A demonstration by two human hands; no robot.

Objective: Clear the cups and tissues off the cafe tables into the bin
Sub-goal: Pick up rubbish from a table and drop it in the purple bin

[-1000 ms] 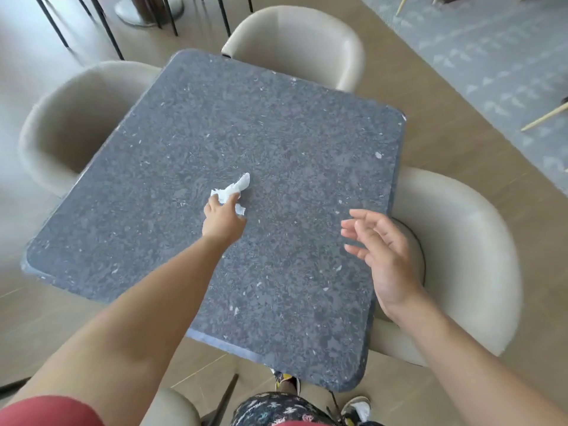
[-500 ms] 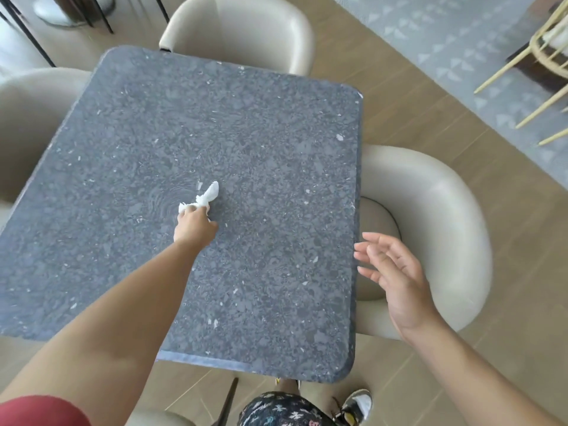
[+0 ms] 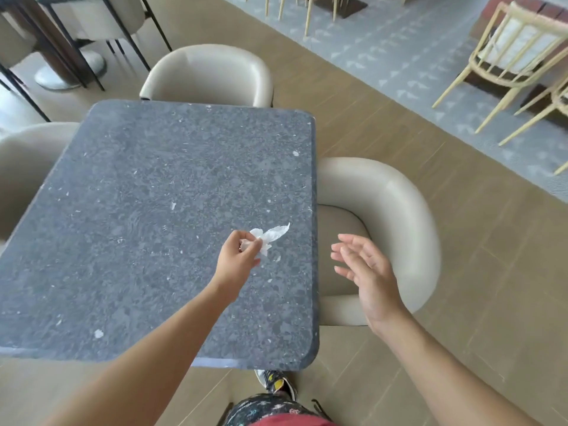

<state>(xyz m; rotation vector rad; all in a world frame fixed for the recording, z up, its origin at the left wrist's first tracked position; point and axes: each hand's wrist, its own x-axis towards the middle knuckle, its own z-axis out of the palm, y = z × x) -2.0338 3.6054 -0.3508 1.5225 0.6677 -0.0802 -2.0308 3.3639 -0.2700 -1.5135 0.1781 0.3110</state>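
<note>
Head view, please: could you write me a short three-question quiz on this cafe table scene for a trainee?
1. True or false: the left hand pinches the tissue in its fingers.
2. Pick one. The right hand is: A) gripping a cup, B) open and holding nothing, C) curled into a fist.
3. Short answer: over which surface is the tissue held?

Key: 1 true. 2 B. 3 the grey table.

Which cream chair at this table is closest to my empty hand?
The chair by the table's right edge; the right hand hangs over it. The others stand beyond and left.
</note>
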